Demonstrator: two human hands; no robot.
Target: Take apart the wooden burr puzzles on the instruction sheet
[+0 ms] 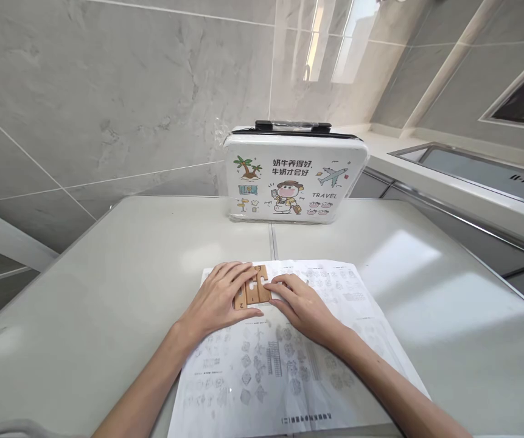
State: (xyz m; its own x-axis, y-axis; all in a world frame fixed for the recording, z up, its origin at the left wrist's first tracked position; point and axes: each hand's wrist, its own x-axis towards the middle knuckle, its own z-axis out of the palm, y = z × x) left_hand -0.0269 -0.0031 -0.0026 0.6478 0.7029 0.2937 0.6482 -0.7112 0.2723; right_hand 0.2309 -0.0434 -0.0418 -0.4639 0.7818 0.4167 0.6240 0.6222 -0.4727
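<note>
Several flat wooden puzzle pieces (252,294) with notches and small dark numerals lie side by side on a large printed sheet (330,389). My left hand (218,295) holds the left part of the group, its fingers over the top and its thumb along the near side. Part of the leftmost piece is hidden under that hand. From the right, my right hand (302,304) grips the edge of the rightmost piece with bent fingers and thumb. The pieces sit close together, and narrow gaps show between their notches.
A white case (252,210) with cartoon prints and a black handle stands upright behind the sheet, wrapped in clear plastic. The glossy white table (106,286) has a seam down its middle. Grey tiled wall rises behind, and a counter (467,182) runs along the right.
</note>
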